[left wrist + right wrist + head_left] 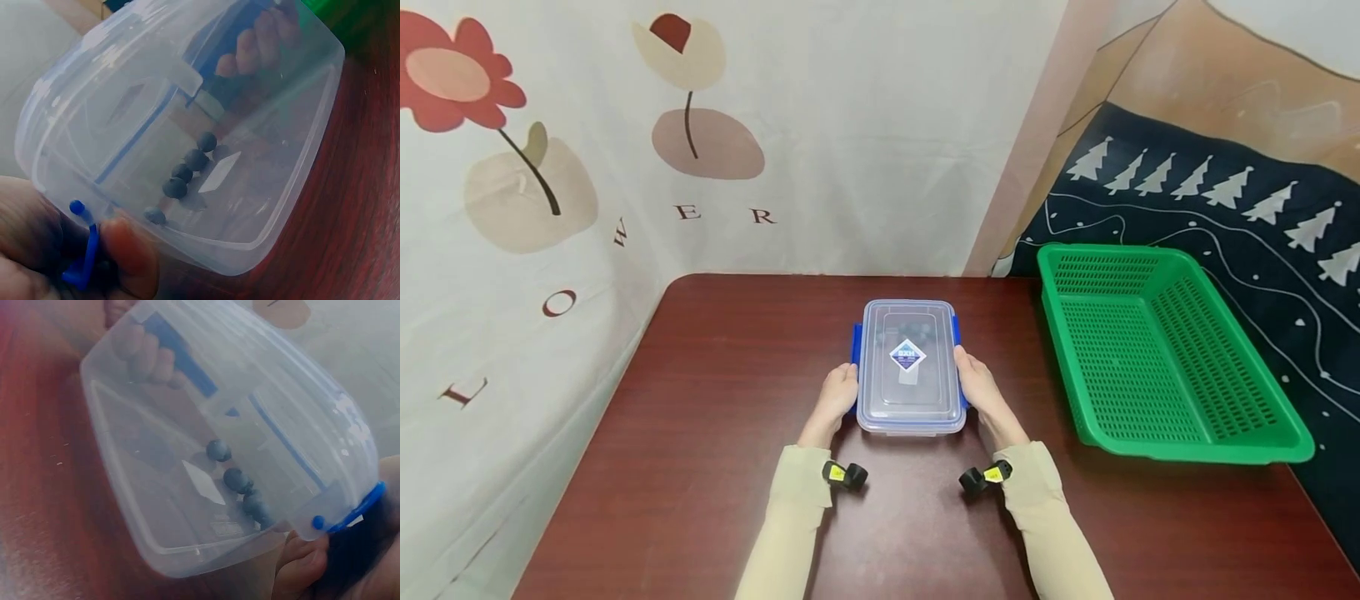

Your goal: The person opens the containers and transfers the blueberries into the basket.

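While two hands hold it from either side, a clear plastic box sits upright over the table, its lid uppermost; whether its base touches the tabletop I cannot tell. The left hand is at the box's left side, thumb and fingers pinching about the blue latch there. The right hand grips the box's right side at the matching latch, its fingers curled, as the left wrist view shows through the clear wall. A blue-and-white diamond sticker marks the top of the box. Inside the box lie dark round balls, most in a loose row; five show in the left wrist view. To the right of the box, well apart from it, stands a green basket. Nearer the person than the box, a small black camera is strapped at each pale yellow sleeve. Beyond the box hangs a pale curtain printed with flowers and letters.
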`<state>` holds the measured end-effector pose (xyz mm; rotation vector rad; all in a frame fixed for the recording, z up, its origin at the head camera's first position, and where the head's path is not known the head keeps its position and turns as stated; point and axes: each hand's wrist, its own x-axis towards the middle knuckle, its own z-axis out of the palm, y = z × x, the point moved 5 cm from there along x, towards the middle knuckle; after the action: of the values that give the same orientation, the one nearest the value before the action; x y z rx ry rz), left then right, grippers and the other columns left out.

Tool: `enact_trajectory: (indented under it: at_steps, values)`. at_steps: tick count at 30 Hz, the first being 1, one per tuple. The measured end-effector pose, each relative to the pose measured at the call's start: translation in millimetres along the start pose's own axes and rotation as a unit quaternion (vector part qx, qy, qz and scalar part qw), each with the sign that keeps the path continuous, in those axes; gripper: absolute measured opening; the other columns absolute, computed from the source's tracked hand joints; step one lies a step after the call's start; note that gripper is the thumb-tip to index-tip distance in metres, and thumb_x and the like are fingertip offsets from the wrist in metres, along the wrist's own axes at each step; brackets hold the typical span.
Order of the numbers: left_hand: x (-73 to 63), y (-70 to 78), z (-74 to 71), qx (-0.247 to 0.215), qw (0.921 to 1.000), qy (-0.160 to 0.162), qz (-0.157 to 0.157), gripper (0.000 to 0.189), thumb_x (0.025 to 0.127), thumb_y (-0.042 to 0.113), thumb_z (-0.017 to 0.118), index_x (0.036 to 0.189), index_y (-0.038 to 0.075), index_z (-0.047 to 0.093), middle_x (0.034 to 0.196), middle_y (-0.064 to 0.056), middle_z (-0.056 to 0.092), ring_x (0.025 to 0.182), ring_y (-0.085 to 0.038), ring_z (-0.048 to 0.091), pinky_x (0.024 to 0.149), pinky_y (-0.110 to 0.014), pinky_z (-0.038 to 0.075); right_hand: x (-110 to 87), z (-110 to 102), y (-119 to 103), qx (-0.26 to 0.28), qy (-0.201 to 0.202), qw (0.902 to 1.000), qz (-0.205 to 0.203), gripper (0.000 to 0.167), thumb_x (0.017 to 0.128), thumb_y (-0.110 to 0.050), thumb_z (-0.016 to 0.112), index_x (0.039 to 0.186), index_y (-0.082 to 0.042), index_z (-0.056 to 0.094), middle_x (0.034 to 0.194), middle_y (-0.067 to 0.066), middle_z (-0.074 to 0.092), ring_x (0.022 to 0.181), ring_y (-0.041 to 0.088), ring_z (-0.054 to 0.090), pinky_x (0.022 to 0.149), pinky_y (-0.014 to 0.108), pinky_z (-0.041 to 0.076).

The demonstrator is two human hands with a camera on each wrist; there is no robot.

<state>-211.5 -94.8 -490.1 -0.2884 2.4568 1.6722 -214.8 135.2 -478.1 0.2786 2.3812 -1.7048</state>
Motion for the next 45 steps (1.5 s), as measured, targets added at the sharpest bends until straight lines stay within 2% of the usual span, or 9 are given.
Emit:
enact_trajectory:
  at_steps: [4,10,17,21,25,28,32,36,45]
  values:
    - [2.3,-4.5,2.7,-0.029,0.9994,-0.011,-0.011,0.032,0.101,0.012,0.032,0.103,-0.011,0.055,0.097,-0.021,0.054,0.102,-0.030,0.047,0.096,-0.045,0.036,0.8,-3.9,-2.8,-0.049,0.008,0.9985,-0.025,0.054,0.102,-0.034,0.029,0.127,0.008,0.051,0.115,0.028,0.058,0.106,0.036,0.054,0.093,0.045,0.041]
    - [2.4,-7.7,6.4,-0.043,0.9987,-0.023,-0.011,0.034,0.101,0.011,0.032,0.106,-0.012,0.056,0.101,-0.022,0.057,0.104,-0.030,0.048,0.098,-0.044,0.036,3.5,-5.4,15.1,-0.025,0.026,0.9992,-0.019,0.046,0.102,-0.022,0.032,0.114,0.014,0.059,0.105,0.028,0.063,0.098,0.032,0.058,0.088,0.040,0.044]
    - [3.3,-8.8,4.4,-0.031,0.9995,-0.004,-0.006,0.028,0.099,0.013,0.040,0.082,-0.004,0.054,0.082,-0.012,0.053,0.085,-0.024,0.049,0.077,-0.034,0.039,2.6,-9.7,23.3,-0.027,0.040,0.9988,-0.012,0.033,0.096,-0.021,0.044,0.099,0.005,0.065,0.070,0.011,0.062,0.055,0.011,0.054,0.049,0.023,0.047]
    - [-0.4,-6.2,-2.3,-0.013,0.9990,0.043,-0.005,0.018,0.094,0.013,0.053,0.093,-0.003,0.060,0.088,-0.012,0.063,0.085,-0.023,0.056,0.075,-0.032,0.045,2.2,-18.3,18.5,-0.029,0.084,0.9954,-0.035,0.018,0.089,-0.012,0.053,0.085,0.004,0.060,0.056,0.002,0.054,0.040,0.009,0.049,0.038,0.022,0.043]
    - [-7.7,9.3,-13.5,0.015,0.9918,0.122,0.032,0.016,0.087,0.014,0.061,0.095,0.001,0.067,0.085,-0.011,0.067,0.078,-0.023,0.063,0.073,-0.033,0.049,-1.7,-24.0,8.3,0.002,0.119,0.9906,-0.068,0.020,0.090,-0.014,0.059,0.083,0.005,0.060,0.055,0.004,0.056,0.039,0.009,0.050,0.037,0.023,0.042]
    - [-12.5,23.4,-16.6,0.035,0.9872,0.140,0.069,0.017,0.085,0.015,0.063,0.091,0.002,0.070,0.077,-0.009,0.067,0.069,-0.019,0.063,0.066,-0.030,0.049,-4.6,-23.7,0.4,0.007,0.114,0.9901,-0.082,0.024,0.091,-0.018,0.059,0.084,0.005,0.061,0.054,0.007,0.055,0.040,0.010,0.050,0.038,0.024,0.042]
    - [-14.5,31.1,-15.3,0.028,0.9903,0.113,0.076,0.021,0.084,0.018,0.066,0.092,-0.001,0.071,0.074,-0.009,0.067,0.059,-0.012,0.060,0.055,-0.027,0.051,-7.3,-21.2,-6.6,-0.029,0.102,0.9912,-0.080,0.027,0.088,-0.025,0.064,0.084,0.001,0.061,0.054,0.004,0.055,0.043,0.015,0.051,0.039,0.024,0.042]
    - [-14.3,31.0,-14.9,-0.002,0.9939,0.095,0.056,0.023,0.084,0.018,0.067,0.094,-0.001,0.069,0.077,-0.012,0.068,0.051,-0.011,0.059,0.049,-0.031,0.053,-9.5,-20.4,-11.1,-0.060,0.101,0.9899,-0.079,0.028,0.083,-0.028,0.070,0.083,-0.001,0.062,0.058,0.004,0.056,0.047,0.021,0.054,0.040,0.024,0.042]
    - [-12.4,28.1,-14.5,-0.019,0.9958,0.079,0.042,0.026,0.081,0.021,0.071,0.096,-0.001,0.069,0.078,-0.011,0.067,0.048,-0.010,0.057,0.048,-0.027,0.051,-12.8,-22.3,-20.5,-0.094,0.106,0.9844,-0.104,0.027,0.083,-0.025,0.072,0.081,0.000,0.061,0.060,0.007,0.059,0.042,0.011,0.049,0.041,0.023,0.043]
